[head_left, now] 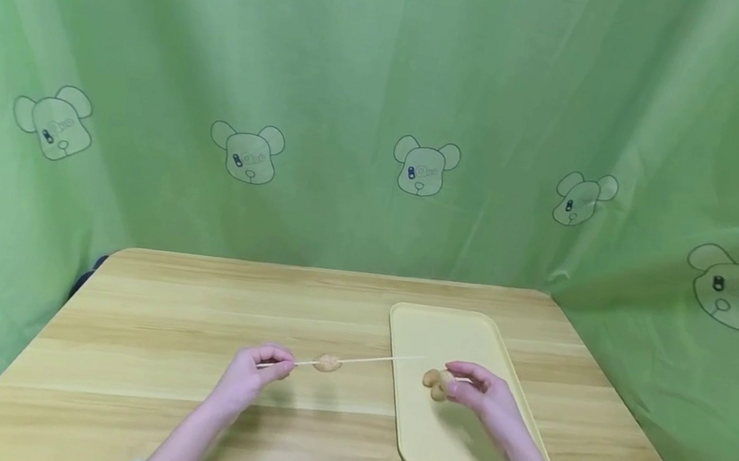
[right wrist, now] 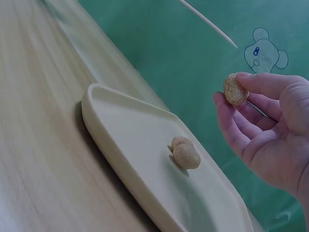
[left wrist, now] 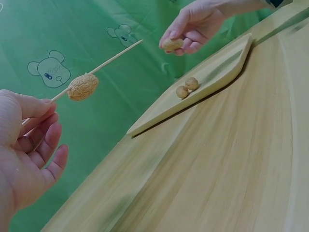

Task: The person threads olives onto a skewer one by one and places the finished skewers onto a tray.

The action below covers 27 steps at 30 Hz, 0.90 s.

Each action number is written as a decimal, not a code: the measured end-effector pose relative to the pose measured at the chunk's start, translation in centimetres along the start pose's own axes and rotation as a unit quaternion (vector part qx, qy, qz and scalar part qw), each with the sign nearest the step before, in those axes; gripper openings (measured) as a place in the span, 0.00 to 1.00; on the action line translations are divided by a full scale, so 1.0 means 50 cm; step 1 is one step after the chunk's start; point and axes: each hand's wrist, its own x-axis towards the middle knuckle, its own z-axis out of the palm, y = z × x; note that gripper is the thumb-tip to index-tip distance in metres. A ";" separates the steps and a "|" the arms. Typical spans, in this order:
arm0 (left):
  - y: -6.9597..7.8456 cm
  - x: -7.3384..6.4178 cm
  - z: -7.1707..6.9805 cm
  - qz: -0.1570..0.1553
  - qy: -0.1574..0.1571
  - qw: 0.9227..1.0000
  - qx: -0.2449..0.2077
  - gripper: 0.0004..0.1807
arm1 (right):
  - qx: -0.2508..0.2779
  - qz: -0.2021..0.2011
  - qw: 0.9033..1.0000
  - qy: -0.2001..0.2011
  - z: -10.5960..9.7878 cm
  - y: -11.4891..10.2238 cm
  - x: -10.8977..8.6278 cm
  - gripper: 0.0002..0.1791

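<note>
Left hand (head_left: 253, 372) pinches skewer (head_left: 369, 360), right hand (head_left: 486, 399) pinches ball (right wrist: 235, 90).
The skewered ball (head_left: 327, 363) is held up left of the tray (head_left: 443, 331); two loose balls (right wrist: 186, 155) lie inside, side by side, nearer its left edge than its right.

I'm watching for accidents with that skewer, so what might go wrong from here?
The skewer has a bare point on the side toward the right hand, so it might prick that hand if the two come together.
The right hand only pinches its tan ball, held up off the tray, so it could slip and drop.
The two loose balls on the tray look round and might roll if knocked.
</note>
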 end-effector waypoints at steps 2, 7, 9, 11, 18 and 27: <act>0.000 0.000 -0.002 -0.001 -0.001 1.000 0.000 0.07 | 0.009 -0.007 1.000 -0.004 0.002 -0.004 0.001 0.27; 0.001 -0.002 -0.007 -0.003 -0.001 1.000 -0.008 0.08 | 0.007 -0.011 1.000 -0.001 0.006 -0.014 -0.004 0.26; 0.002 -0.003 -0.009 -0.004 0.004 1.000 -0.010 0.08 | 0.003 -0.008 1.000 0.004 0.008 -0.018 -0.005 0.26; 0.003 -0.004 -0.012 -0.005 0.010 1.000 -0.011 0.07 | 0.011 -0.005 1.000 -0.002 0.011 -0.023 -0.005 0.26; 0.001 -0.006 -0.024 -0.002 0.014 1.000 -0.003 0.07 | 0.097 -0.046 0.993 -0.046 0.020 -0.024 0.004 0.21; -0.005 -0.009 -0.030 0.007 -0.004 1.000 0.010 0.07 | 0.141 -0.058 0.987 -0.058 0.036 -0.020 0.014 0.17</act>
